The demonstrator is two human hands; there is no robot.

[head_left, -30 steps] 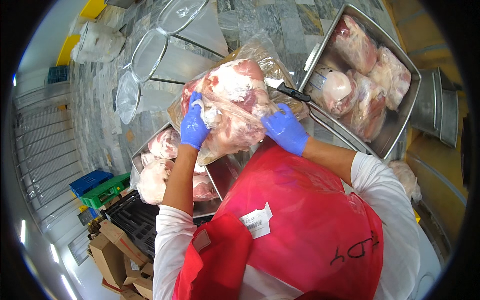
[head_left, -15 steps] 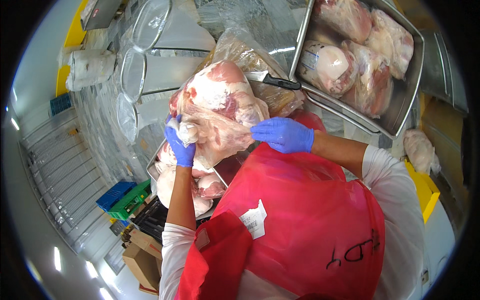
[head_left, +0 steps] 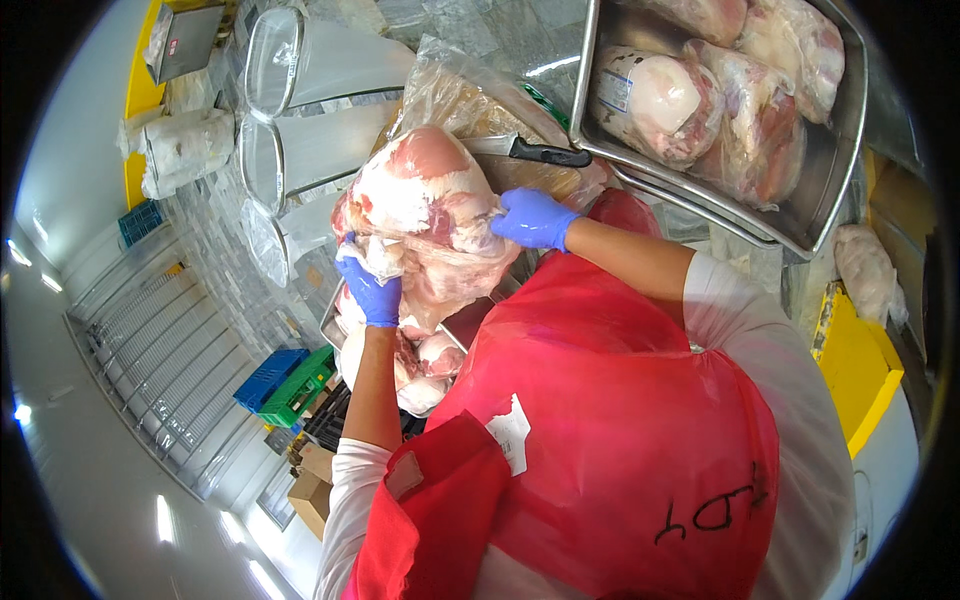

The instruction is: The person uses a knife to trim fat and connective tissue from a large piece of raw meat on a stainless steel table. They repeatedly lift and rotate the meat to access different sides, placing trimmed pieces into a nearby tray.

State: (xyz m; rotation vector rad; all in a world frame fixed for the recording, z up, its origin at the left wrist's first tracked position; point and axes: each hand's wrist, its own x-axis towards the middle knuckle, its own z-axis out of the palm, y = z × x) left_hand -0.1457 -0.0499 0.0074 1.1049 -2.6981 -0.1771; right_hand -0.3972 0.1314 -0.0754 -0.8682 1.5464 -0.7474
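A large raw pork leg (head_left: 425, 190), pale fat over pink meat, lies in front of me with thin, film-like plastic wrap (head_left: 440, 270) around its lower part. My left hand (head_left: 372, 290), in a blue glove, is closed around its narrow shank end, where whitish crumpled material bunches. At the leg's right side my gloved right hand (head_left: 538, 218) pinches the wrap; its fingertips are partly hidden. A black-handled knife (head_left: 548, 153) lies just beyond, on a plastic-covered brown surface, its blade partly behind the meat.
Several wrapped meat pieces fill a steel tub (head_left: 590, 60) at upper right. Below my left wrist, more meat pieces (head_left: 425, 375) lie in another metal tray. Clear plastic panels with metal rims (head_left: 290, 60) stand at upper left. Green (head_left: 300, 390) and blue crates (head_left: 268, 380) are at lower left.
My right hand has moved up and slightly left along the leg's side, still pinching. The leg has turned a little under my left hand's grip. The whole view has shifted slightly.
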